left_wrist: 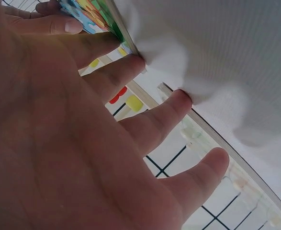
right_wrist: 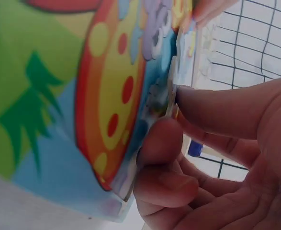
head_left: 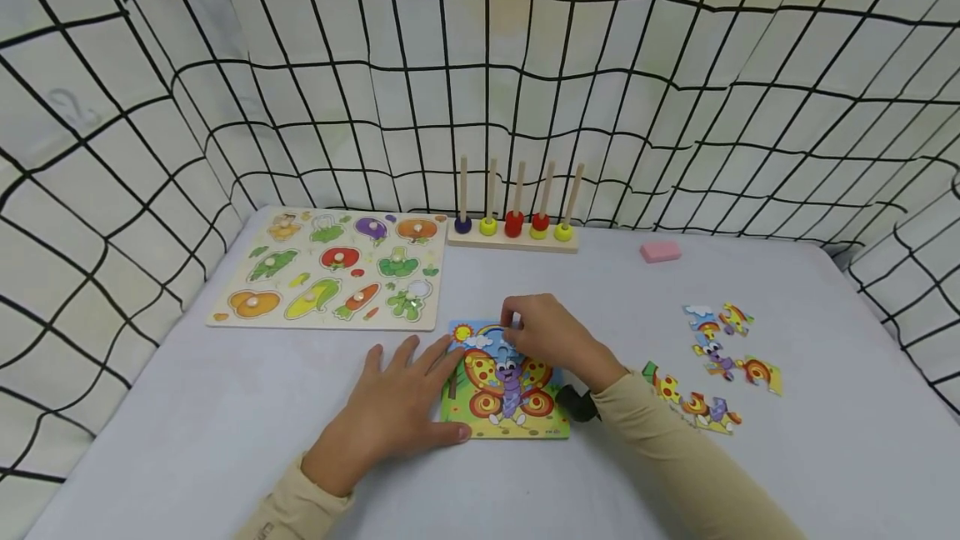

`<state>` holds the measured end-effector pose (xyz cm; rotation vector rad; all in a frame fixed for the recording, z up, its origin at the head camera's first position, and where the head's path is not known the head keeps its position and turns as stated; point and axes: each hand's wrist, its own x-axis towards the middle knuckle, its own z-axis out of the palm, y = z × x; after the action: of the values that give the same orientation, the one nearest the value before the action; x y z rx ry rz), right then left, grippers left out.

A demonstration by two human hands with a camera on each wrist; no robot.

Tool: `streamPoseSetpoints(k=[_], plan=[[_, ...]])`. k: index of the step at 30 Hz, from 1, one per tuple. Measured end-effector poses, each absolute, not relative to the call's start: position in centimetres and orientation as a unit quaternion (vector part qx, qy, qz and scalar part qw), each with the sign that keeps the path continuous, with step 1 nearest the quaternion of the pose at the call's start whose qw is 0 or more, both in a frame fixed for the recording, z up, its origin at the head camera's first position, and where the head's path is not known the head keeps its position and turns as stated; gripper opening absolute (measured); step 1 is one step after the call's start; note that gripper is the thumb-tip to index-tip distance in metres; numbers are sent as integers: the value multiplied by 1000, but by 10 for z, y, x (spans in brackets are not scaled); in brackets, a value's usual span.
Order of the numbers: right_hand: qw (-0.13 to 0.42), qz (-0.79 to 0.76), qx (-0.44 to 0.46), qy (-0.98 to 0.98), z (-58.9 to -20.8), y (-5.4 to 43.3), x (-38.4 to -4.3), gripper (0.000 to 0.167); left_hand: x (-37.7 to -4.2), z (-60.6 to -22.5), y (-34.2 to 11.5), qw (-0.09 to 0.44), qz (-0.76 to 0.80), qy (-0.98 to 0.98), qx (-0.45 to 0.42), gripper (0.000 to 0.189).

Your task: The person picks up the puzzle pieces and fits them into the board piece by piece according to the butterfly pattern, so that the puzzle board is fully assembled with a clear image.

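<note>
A butterfly jigsaw puzzle board [head_left: 512,403] lies on the white table in front of me. My left hand [head_left: 397,402] rests with its fingers spread at the board's left edge, thumb and index finger touching it. Over the board's upper part, my right hand [head_left: 551,340] pinches a jigsaw piece [right_wrist: 171,88] between thumb and fingers; the fingers hide most of it. Close up in the right wrist view, the piece's thin edge stands tilted above the picture. To the right lie several loose jigsaw pieces [head_left: 759,373], some partly behind the right forearm.
A wooden vegetable peg puzzle [head_left: 300,312] lies at the back left. Beside it stands a peg stacker [head_left: 517,242] with coloured beads on upright rods. A pink block [head_left: 660,252] sits at the back right. Black netting [head_left: 487,69] over white walls encloses the table's back and sides.
</note>
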<state>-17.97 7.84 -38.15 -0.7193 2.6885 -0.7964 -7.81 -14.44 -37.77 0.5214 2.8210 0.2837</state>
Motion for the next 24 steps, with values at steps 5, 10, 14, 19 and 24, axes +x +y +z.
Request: streamPoseSetpoints(k=[5,10,14,19,24], plan=[[106,-242,-241,934,-380,74,-178,13,-78,-376,-145,127,96,970,182,99],[107,-230,-241,937,-379,72,-179,18,-78,-374,-145,130,95,970,182,100],[109,-231,-235,938,-381,71,-178,19,-78,-373,-145,131,97,969,185,100],[114,-250,-226,935,-382,74,-178,19,-78,-374,-145,132,94,969,186,100],[107,-270,-220,931,-378,93,-180,17,-78,-375,-145,135,92,969,185,100]])
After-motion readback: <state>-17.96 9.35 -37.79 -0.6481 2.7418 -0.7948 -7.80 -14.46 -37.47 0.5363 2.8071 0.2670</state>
